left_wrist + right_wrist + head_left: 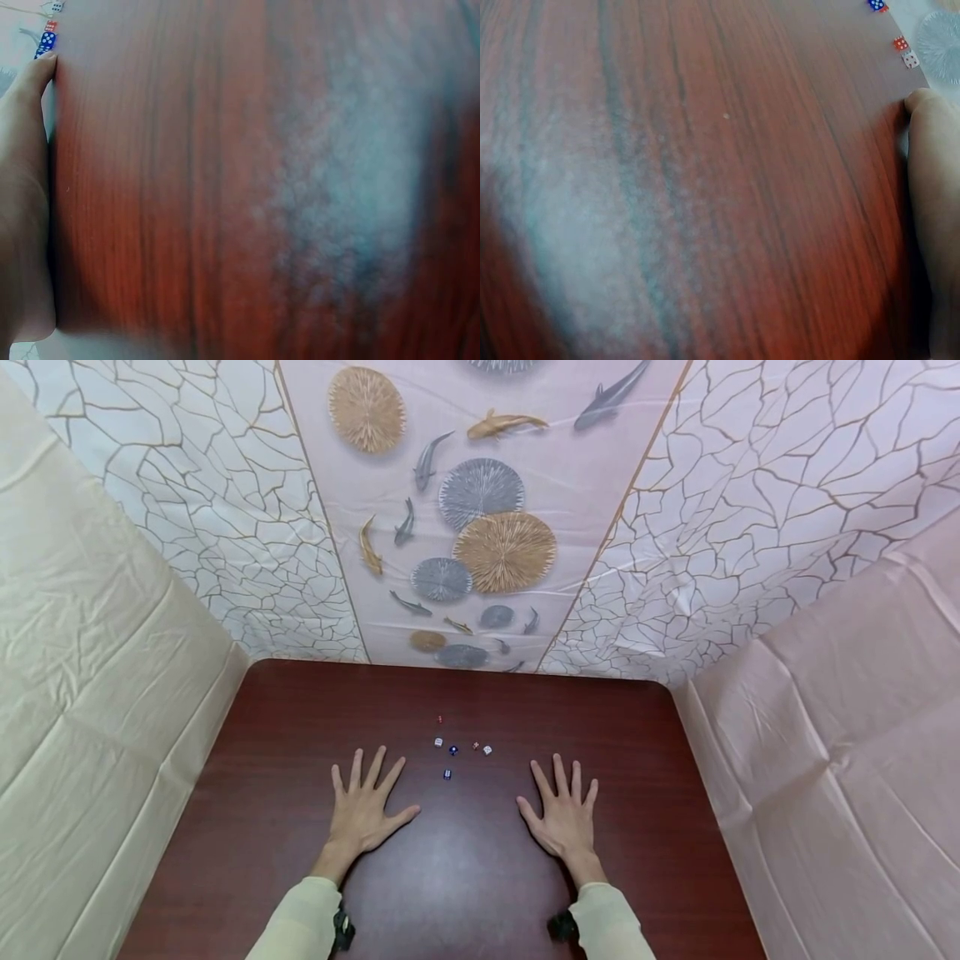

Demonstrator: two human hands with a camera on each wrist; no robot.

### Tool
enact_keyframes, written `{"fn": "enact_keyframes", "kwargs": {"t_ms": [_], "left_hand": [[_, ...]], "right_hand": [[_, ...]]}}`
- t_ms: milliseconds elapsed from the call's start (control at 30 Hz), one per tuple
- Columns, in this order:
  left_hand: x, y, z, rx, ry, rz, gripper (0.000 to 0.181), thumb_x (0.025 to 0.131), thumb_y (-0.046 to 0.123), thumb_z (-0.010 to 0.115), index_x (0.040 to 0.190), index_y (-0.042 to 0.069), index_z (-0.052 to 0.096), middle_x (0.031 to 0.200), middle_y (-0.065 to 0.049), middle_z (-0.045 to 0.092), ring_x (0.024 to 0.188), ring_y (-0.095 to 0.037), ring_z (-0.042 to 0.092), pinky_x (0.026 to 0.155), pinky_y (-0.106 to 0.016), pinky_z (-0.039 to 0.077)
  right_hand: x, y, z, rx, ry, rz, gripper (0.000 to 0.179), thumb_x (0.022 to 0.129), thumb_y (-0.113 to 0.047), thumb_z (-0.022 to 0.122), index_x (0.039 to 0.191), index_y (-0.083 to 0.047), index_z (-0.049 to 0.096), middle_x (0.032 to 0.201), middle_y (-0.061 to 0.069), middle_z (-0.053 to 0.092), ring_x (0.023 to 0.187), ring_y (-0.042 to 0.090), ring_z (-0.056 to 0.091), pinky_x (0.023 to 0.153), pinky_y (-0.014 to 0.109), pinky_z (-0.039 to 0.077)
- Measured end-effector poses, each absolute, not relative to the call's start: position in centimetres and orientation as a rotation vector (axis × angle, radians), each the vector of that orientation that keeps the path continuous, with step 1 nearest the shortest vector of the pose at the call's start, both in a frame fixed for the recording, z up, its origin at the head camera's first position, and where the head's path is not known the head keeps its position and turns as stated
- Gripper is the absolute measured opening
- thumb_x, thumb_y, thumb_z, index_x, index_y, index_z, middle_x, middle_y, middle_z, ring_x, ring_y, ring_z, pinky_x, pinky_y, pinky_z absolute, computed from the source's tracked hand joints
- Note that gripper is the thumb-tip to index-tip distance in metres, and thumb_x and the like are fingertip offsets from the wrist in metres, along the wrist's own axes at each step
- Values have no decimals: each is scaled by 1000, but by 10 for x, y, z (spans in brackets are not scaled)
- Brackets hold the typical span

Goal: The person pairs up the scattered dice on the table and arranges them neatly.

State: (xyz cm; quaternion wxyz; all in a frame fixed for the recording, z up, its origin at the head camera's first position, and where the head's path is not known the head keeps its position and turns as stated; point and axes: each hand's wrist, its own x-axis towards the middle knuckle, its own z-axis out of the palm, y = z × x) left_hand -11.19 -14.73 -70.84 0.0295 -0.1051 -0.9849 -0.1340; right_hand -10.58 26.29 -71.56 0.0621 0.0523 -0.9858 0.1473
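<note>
Both of my hands rest palm down on the dark red wooden table (442, 877), fingers straight and spread. My left hand (362, 814) lies left of a loose group of small dice, and my right hand (564, 817) lies to their right. Two blue dice (447, 774) are in the group, one nearest me and one farther back. Two white dice (487, 750) sit left and right of it. One red die (440, 719) is farthest away, another (476, 746) is beside the right white one. In the right wrist view my thumb (922, 105) shows below a white die (910, 59).
A patterned cloth (480, 610) with fish and round leaf shapes hangs behind the table's far edge. Pale padded panels stand along the left side (97, 693) and the right side (832, 735). Black wrist straps (342, 930) show at the sleeves.
</note>
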Motion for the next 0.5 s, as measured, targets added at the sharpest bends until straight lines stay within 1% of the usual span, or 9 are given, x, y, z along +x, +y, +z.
{"fn": "enact_keyframes", "kwargs": {"t_ms": [167, 367, 500], "left_hand": [[-112, -147, -709, -330, -3033, -411, 101, 94, 90, 61, 178, 39, 35, 191, -5, 22, 177, -49, 11, 131, -87, 5], [-112, -148, -706, -324, -3060, -432, 102, 94, 90, 61, 179, 40, 32, 192, -4, 19, 178, -47, 8, 132, -87, 3], [-113, -148, -705, -315, -3073, -456, 103, 94, 89, 62, 179, 40, 32, 192, -3, 18, 178, -47, 7, 133, -86, 1]], "right_hand": [[-106, 263, -716, 162, -2980, 434, 81, 107, -80, 48, 176, -41, 38, 189, 12, 25, 175, 53, 14, 130, 88, 8], [-104, 260, -706, 148, -2999, 464, 79, 106, -72, 58, 175, -36, 42, 189, 14, 26, 175, 55, 13, 130, 88, 6], [-103, 256, -698, 127, -3033, 434, 80, 106, -68, 63, 175, -35, 42, 189, 14, 24, 176, 54, 13, 131, 88, 7]]}}
